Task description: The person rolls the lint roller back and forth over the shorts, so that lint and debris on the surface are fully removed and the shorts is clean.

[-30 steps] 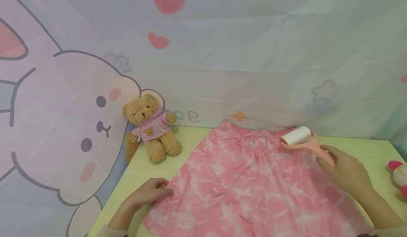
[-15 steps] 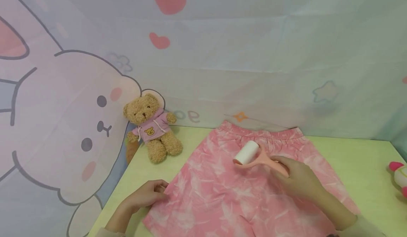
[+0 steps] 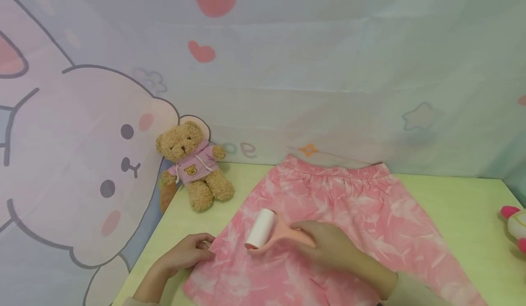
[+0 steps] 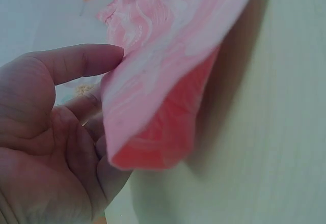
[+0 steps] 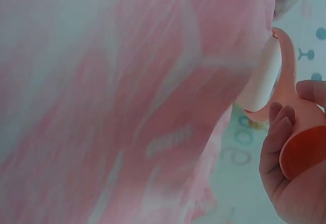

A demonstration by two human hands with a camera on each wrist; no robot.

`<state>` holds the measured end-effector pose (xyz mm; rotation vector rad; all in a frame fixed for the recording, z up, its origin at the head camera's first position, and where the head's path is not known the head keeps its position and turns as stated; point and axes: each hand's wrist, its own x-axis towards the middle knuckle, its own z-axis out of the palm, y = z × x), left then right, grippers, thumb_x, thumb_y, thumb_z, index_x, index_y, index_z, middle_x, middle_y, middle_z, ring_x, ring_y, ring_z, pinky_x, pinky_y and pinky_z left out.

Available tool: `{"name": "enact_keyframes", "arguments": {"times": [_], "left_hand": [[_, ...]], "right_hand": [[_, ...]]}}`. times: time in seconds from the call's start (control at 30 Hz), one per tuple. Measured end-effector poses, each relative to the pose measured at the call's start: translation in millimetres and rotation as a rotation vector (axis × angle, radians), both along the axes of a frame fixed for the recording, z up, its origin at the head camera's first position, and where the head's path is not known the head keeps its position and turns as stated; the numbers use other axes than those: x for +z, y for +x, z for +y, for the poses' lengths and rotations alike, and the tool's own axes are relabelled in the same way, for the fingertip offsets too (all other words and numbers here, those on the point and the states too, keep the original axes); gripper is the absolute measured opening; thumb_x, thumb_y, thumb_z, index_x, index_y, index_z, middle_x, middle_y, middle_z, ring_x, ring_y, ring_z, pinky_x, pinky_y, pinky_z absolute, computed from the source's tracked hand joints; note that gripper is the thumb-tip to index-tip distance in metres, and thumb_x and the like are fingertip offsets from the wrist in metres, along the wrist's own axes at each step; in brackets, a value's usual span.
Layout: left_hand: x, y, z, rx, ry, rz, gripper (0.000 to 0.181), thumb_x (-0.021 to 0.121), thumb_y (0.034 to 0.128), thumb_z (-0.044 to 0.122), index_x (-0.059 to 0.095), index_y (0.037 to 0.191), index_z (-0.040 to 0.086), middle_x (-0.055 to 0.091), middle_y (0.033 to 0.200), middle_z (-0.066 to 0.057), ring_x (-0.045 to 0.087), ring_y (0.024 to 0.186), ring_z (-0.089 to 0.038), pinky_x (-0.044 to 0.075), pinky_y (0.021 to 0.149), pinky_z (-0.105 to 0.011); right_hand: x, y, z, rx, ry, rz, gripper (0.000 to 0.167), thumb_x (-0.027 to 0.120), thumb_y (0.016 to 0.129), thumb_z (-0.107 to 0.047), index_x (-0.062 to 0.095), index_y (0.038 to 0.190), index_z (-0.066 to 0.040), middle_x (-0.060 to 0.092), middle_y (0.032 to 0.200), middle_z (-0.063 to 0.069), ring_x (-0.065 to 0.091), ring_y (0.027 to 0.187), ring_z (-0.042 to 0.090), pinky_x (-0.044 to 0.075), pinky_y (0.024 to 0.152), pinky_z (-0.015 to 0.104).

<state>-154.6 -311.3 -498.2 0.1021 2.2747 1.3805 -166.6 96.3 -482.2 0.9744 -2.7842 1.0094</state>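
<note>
A pink garment (image 3: pixel 353 224) with a white feathery pattern and a gathered waistband lies spread flat. Its lower end runs out of the head view, so whether it is a skirt or shorts is unclear. My right hand (image 3: pixel 328 244) grips the peach handle of a lint roller (image 3: pixel 261 229). The roller's white cylinder is against the fabric near the garment's left side. At the left edge, my left hand (image 3: pixel 186 253) pinches the garment; in the left wrist view the thumb (image 4: pixel 86 63) lies on the cloth and the other fingers are partly hidden behind it.
A teddy bear (image 3: pixel 193 164) in a lilac hoodie sits at the table's back left. On the right edge is part of a white and pink plush toy (image 3: pixel 515 228). The pale green table (image 3: pixel 456 201) ends at a printed cloth backdrop (image 3: pixel 312 68).
My right hand has brought the lint roller from the garment's upper right corner, down and leftward across the fabric, to its left side. My left hand stays at the left edge.
</note>
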Motion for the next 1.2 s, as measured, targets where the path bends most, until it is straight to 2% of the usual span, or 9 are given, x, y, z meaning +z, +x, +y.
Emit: {"name": "enact_keyframes", "arguments": {"times": [0.07, 0.37, 0.47, 0.7, 1.2], "left_hand": [[0.3, 0.0, -0.4, 0.003, -0.001, 0.003, 0.034, 0.073, 0.0905, 0.010, 0.065, 0.121, -0.002, 0.063, 0.082, -0.002, 0.053, 0.069, -0.014, 0.043, 0.060, -0.026], [2.7, -0.6, 0.2, 0.002, -0.003, 0.018, 0.031, 0.073, 0.0912, 0.012, 0.066, 0.118, -0.001, 0.065, 0.082, -0.003, 0.056, 0.072, -0.015, 0.045, 0.062, -0.027], [2.5, -0.9, 0.6, 0.000, -0.002, 0.021, 0.030, 0.073, 0.0909, 0.012, 0.066, 0.117, -0.001, 0.065, 0.082, -0.003, 0.056, 0.072, -0.015, 0.045, 0.063, -0.027], [1.6, -0.8, 2.2, -0.001, 0.006, 0.015, 0.028, 0.073, 0.0914, 0.011, 0.066, 0.116, -0.001, 0.064, 0.080, -0.003, 0.053, 0.068, -0.013, 0.043, 0.059, -0.026], [-2.7, 0.2, 2.3, 0.001, -0.026, 0.025, 0.028, 0.072, 0.0928, 0.013, 0.068, 0.117, 0.000, 0.065, 0.082, -0.004, 0.057, 0.076, -0.018, 0.047, 0.067, -0.031]], "right_hand": [[1.3, 2.2, -10.6, 0.023, 0.001, 0.003, 0.034, 0.069, 0.100, -0.039, 0.070, 0.131, -0.023, 0.070, 0.124, -0.013, 0.066, 0.115, 0.011, 0.053, 0.096, 0.042], [5.3, 5.1, -49.6, 0.113, 0.030, 0.043, 0.034, 0.059, 0.105, -0.044, 0.071, 0.129, -0.024, 0.071, 0.122, -0.013, 0.066, 0.114, 0.010, 0.052, 0.097, 0.039], [3.5, 4.1, -60.1, 0.135, 0.031, 0.042, 0.033, 0.057, 0.106, -0.045, 0.072, 0.127, -0.025, 0.071, 0.119, -0.015, 0.067, 0.110, 0.007, 0.053, 0.094, 0.036], [2.0, 4.1, -75.5, 0.174, 0.070, 0.031, 0.025, 0.061, 0.103, -0.037, 0.073, 0.122, -0.026, 0.071, 0.112, -0.018, 0.068, 0.102, 0.004, 0.055, 0.085, 0.032], [8.2, 10.2, -87.7, 0.164, 0.140, 0.025, 0.027, 0.065, 0.100, -0.036, 0.072, 0.124, -0.025, 0.070, 0.108, -0.014, 0.067, 0.096, 0.007, 0.055, 0.075, 0.034]]}}
